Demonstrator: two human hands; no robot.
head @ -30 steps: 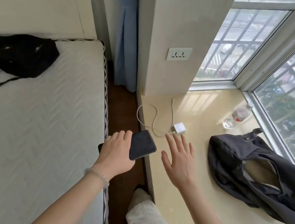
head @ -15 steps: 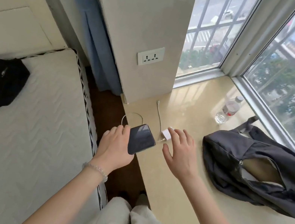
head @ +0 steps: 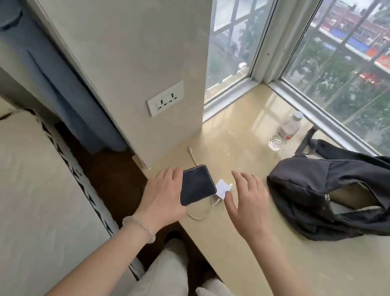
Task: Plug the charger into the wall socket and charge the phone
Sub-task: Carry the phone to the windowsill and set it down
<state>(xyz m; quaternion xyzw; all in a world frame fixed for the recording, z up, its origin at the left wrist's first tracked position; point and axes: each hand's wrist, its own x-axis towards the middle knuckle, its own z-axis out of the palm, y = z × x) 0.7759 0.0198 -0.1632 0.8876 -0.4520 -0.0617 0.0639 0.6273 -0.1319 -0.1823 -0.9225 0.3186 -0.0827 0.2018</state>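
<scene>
My left hand (head: 163,195) grips a dark phone (head: 198,185) by its near end, screen up, over the edge of the beige sill (head: 298,265). A small white charger block (head: 222,186) lies on the sill just right of the phone. Its white cable (head: 203,212) loops beneath the phone, and the free plug end (head: 190,151) lies farther back near the wall. My right hand (head: 248,204) hovers over the charger with fingers spread, the thumb beside the block. The white wall socket (head: 165,97) is on the pillar above, with nothing plugged in.
A dark grey bag (head: 341,197) sprawls on the sill to the right. A clear plastic bottle (head: 286,130) lies behind it by the window. A white mattress (head: 24,196) fills the left, with a narrow floor gap (head: 111,174) and a blue curtain (head: 52,81).
The view has swung closer and to the right. My right hand has come down over the charger. The phone in my left hand now hangs over the sill next to the block.
</scene>
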